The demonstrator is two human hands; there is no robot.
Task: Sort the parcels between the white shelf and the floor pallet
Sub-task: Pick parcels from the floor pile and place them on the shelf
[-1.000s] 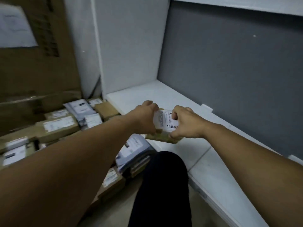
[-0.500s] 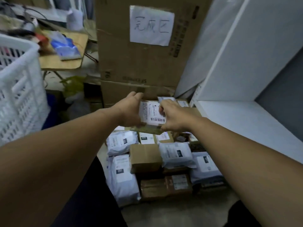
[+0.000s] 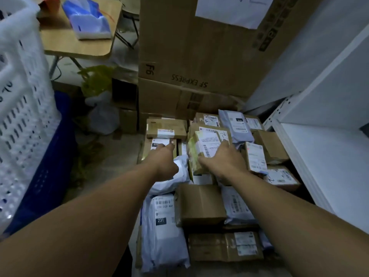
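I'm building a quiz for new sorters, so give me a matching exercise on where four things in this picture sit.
Things:
1. white perforated plastic basket
2. small brown box with barcode label
3. grey plastic mailer marked 231
4. large brown SF EXPRESS carton

Places:
A. behind the parcel pile
B. under the right hand
C. far left
D. near front-left of the pile

Pairs: 1-C, 2-B, 3-D, 4-A

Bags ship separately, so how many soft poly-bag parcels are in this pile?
4 visible: rear bag; white bag by the left hand; labelled bag front left; grey bag mid right. Others may be hidden.
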